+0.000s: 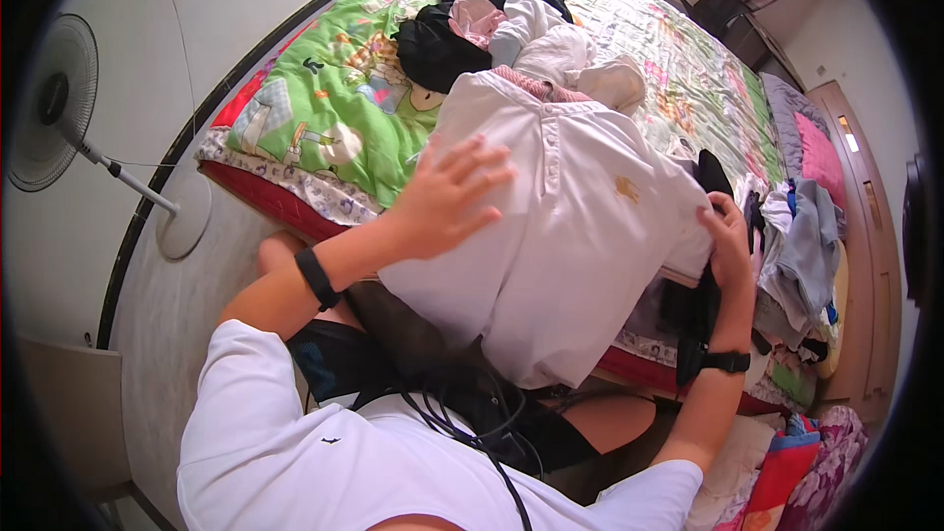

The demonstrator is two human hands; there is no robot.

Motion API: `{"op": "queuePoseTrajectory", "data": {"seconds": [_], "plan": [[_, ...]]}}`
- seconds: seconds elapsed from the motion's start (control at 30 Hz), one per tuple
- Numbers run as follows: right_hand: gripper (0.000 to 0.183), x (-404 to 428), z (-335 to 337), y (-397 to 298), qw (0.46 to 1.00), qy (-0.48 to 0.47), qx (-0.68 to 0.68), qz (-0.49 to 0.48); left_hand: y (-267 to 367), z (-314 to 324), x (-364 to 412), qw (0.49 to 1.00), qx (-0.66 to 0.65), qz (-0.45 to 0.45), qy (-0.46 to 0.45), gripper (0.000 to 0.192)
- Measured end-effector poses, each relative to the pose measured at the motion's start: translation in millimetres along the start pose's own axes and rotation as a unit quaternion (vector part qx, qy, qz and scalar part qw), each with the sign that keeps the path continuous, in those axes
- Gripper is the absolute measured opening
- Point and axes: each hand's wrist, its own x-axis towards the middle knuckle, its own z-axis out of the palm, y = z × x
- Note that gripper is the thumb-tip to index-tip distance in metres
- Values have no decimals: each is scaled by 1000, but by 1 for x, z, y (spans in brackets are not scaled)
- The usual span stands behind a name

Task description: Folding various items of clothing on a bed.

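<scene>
A white short-sleeved polo shirt [575, 251] lies front up over the edge of the bed, with its lower part hanging towards my lap. It has a buttoned placket, a small gold emblem on the chest and a pinkish knit fabric at the collar opening. My left hand [457, 199] is over the shirt's left side in view, fingers spread and slightly blurred; whether it touches the cloth is unclear. At the other side, my right hand [729, 240] pinches the sleeve [686, 254] between thumb and fingers.
Beyond the collar, black garments [439, 48] and pale crumpled clothes [553, 44] lie on a green patterned quilt [332, 103]. Folded clothes [796, 251] are stacked at right. A pedestal fan [55, 99] stands left. Black cables [472, 420] cross my lap.
</scene>
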Motion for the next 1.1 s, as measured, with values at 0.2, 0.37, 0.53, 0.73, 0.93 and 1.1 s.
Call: {"op": "queuePoseTrajectory", "data": {"seconds": [0.2, 0.37, 0.53, 0.73, 0.93, 1.1], "plan": [[58, -20, -17, 12, 981, 19, -171, 96, -95, 31, -51, 961, -96, -222, 137, 46], [67, -42, -13, 43, 961, 62, -268, -23, -113, 33, -63, 882, -340, -324, -35, 49], [56, -45, -9, 16, 962, 263, 65, 20, -127, 49, -50, 819, -454, -347, -51, 57], [45, 5, 86, -16, 913, 349, 141, -160, -147, 69, -59, 847, -399, -350, -28, 27], [54, -32, 153, -85, 971, -152, 162, -89, -123, 49, -51, 796, -460, -393, 24, 36], [87, -56, 129, -38, 956, -56, -152, -243, -139, 63, -54, 796, -529, -289, -52, 42]]}}
